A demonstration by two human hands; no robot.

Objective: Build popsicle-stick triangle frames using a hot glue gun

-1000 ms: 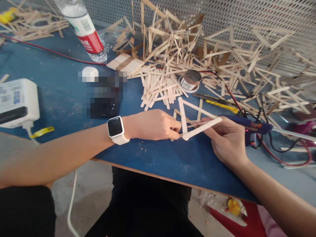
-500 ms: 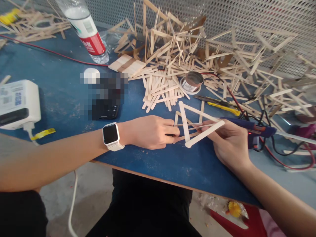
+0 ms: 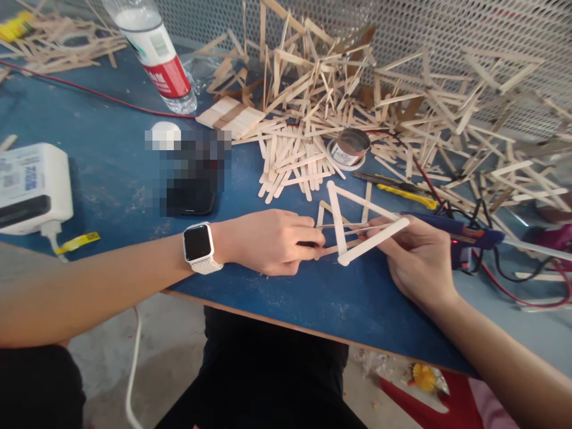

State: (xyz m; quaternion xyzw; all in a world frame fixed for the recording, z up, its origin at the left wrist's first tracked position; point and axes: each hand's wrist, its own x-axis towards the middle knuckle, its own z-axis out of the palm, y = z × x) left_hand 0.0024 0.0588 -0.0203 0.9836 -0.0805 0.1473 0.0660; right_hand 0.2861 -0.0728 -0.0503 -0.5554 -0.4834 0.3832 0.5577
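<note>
Between my hands is a frame of joined popsicle sticks (image 3: 338,217), with triangular sides, held just above the blue table. My left hand (image 3: 279,241), with a white-strapped watch on its wrist, pinches the frame's left end; the fingertips partly cover the sticks there. On the other side, my right hand (image 3: 420,256) grips the right corner where sticks meet, its fingers partly hidden behind them. Just behind the right hand lies a blue glue gun (image 3: 473,235) with a small red light.
A heap of popsicle sticks (image 3: 295,158) fills the back. Around it are a small tin (image 3: 351,148), a yellow cutter knife (image 3: 406,195), a water bottle (image 3: 163,68), and a dark phone (image 3: 192,199). A white power box (image 3: 36,185) stands left; cables trail at right.
Both hands keep their hold on the stick frame. Only a very slight shift of the view and of the frame shows.
</note>
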